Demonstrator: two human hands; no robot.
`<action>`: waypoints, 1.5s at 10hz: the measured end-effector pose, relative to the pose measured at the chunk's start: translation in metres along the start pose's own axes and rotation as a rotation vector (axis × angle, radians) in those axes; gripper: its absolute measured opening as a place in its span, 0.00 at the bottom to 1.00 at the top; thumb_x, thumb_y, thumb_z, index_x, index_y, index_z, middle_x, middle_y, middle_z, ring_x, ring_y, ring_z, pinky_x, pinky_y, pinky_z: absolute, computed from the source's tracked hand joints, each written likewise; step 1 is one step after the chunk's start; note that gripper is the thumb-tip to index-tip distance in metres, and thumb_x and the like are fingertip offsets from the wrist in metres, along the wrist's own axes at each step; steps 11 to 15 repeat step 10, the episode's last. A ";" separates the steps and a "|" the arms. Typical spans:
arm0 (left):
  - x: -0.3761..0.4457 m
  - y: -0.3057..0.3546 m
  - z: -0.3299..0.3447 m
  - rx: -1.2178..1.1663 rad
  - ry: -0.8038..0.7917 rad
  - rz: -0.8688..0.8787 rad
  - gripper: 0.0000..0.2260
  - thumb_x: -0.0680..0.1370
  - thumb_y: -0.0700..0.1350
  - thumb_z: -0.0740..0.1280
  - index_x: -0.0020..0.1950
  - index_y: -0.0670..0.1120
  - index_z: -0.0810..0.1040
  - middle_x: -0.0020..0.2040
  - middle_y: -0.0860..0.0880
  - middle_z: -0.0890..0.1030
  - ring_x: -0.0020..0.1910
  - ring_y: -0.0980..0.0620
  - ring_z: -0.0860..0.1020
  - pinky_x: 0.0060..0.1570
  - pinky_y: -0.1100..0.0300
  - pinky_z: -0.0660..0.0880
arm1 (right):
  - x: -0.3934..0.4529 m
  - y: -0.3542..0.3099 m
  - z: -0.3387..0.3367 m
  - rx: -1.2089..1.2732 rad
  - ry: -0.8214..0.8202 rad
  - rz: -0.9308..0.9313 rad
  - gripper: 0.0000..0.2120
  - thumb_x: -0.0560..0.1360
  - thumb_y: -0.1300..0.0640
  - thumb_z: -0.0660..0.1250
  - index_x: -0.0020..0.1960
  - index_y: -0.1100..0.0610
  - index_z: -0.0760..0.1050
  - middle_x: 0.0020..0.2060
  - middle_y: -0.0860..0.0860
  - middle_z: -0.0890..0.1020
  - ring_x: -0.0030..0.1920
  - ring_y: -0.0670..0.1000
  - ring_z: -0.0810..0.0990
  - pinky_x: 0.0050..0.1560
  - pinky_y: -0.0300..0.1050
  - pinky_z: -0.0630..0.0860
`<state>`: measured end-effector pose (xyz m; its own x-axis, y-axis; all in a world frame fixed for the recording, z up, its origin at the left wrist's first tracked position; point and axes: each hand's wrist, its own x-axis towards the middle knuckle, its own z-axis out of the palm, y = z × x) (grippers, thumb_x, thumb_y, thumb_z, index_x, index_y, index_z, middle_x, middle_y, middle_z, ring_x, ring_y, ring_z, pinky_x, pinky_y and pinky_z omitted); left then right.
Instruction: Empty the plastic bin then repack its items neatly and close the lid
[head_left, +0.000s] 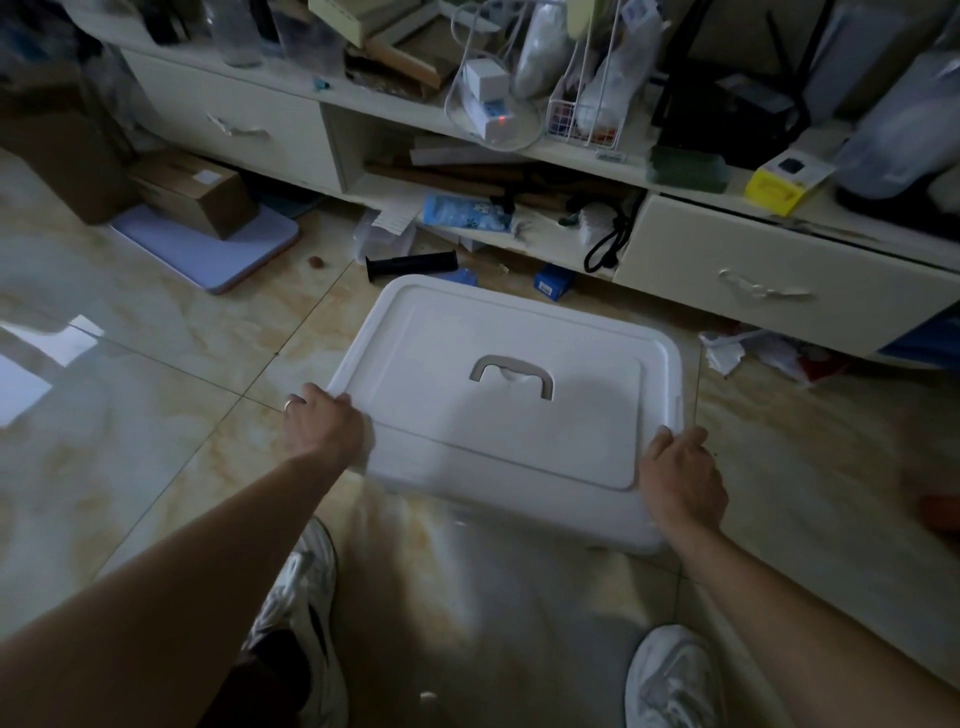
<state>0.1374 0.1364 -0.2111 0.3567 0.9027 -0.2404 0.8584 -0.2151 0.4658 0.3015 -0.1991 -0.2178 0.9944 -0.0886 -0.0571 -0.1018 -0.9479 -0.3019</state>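
Two hands frame a white plastic bin on a glossy marbled tile floor, and they are yours. Behind the bin runs a long cream cabinet, its open shelf and top crowded with boxes, bags and cables; one of its drawers sits just behind the bin's right rear corner. The bin itself stands closed, its white lid seated flat on top, a grey fold-down handle lying in a recess at the lid's centre.

To the bin's rear left, a pale flat board lies on the floor with a brown cardboard box resting on it. Near the bin, on your side, your two white sneakers stand on the tiles, one at each lower corner of the scene.

Your left hand grips the bin's left edge, fingers curled over the lid's rim, a ring visible on one finger. Your right hand holds the bin's near right corner, fingers wrapped over the rim.

Just behind the bin lies a black cylindrical grip, with a small blue box nearby, close to the cabinet's base. Crumpled white paper sits on the floor off the bin's right side.
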 end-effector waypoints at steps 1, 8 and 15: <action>-0.003 0.002 -0.001 0.015 -0.033 0.000 0.17 0.82 0.46 0.55 0.64 0.35 0.68 0.62 0.33 0.71 0.62 0.35 0.70 0.61 0.45 0.68 | 0.002 0.000 0.002 0.041 -0.039 0.034 0.20 0.83 0.46 0.48 0.59 0.63 0.64 0.55 0.69 0.79 0.53 0.69 0.80 0.50 0.58 0.74; -0.007 0.007 -0.019 0.043 -0.225 -0.131 0.30 0.81 0.59 0.57 0.75 0.41 0.57 0.74 0.33 0.61 0.73 0.35 0.61 0.72 0.43 0.60 | 0.014 -0.005 -0.036 0.033 -0.522 0.050 0.26 0.86 0.47 0.47 0.75 0.64 0.58 0.71 0.69 0.66 0.69 0.67 0.70 0.67 0.55 0.68; -0.044 0.066 -0.100 0.064 -0.089 0.271 0.33 0.78 0.62 0.61 0.76 0.46 0.58 0.76 0.38 0.60 0.75 0.39 0.58 0.71 0.40 0.59 | 0.006 -0.021 -0.111 0.090 -0.463 0.012 0.30 0.84 0.43 0.48 0.74 0.65 0.61 0.70 0.66 0.68 0.69 0.64 0.71 0.62 0.53 0.69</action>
